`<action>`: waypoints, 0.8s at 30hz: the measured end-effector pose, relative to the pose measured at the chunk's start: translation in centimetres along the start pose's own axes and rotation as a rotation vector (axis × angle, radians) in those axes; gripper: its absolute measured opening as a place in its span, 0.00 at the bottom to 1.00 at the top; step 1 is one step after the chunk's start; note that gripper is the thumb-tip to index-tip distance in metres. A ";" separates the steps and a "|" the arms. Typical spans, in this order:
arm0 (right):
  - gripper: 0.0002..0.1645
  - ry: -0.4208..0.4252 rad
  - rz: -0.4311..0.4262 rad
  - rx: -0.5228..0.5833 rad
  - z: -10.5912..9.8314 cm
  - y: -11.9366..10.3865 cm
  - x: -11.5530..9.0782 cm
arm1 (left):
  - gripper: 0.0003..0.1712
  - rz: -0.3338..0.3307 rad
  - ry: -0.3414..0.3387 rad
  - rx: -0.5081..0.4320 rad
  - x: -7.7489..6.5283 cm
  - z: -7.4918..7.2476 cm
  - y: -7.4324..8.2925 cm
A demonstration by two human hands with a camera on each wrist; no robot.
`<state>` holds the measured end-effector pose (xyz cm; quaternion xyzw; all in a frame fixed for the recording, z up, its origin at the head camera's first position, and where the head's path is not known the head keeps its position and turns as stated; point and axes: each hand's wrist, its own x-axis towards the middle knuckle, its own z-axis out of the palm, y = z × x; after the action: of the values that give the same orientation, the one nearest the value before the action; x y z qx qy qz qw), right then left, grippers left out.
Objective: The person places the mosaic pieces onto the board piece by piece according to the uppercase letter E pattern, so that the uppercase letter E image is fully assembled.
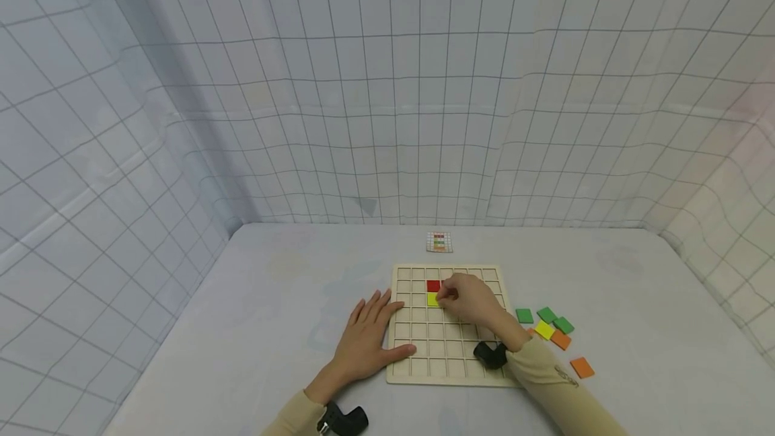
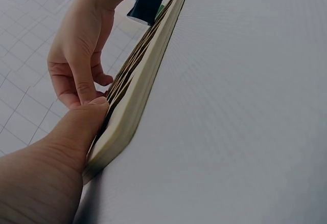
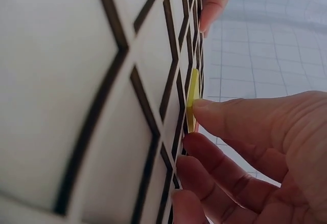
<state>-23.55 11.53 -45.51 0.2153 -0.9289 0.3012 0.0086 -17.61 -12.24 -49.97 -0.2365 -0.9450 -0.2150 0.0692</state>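
Observation:
A pale wooden grid board lies on the table. My left hand rests at its left edge with fingers spread, the thumb reaching onto the grid; the left wrist view shows that thumb over the rim. Over the board's upper middle, my right hand pinches a yellow square tile between thumb and forefinger. Seen from the right wrist, the yellow tile stands slightly proud of the grid, the thumb tip on its face. A red tile sits in the cell just above; another red patch beside it is mostly hidden by the hand.
Right of the board lie loose tiles: several green ones, a yellow one and orange ones. Behind the board is a small card with a coloured grid pattern. Checked white curtains surround the table.

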 end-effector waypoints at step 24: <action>0.11 -0.084 -0.115 0.134 -6.5 5.5 -5.4 | 0.47 0.005 0.002 0.002 0.0 0.1 -0.1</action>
<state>-21.65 21.31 -44.03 0.2808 -0.8923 0.3524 -0.0276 -17.66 -12.32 -50.15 -0.2385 -0.9446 -0.2143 0.0707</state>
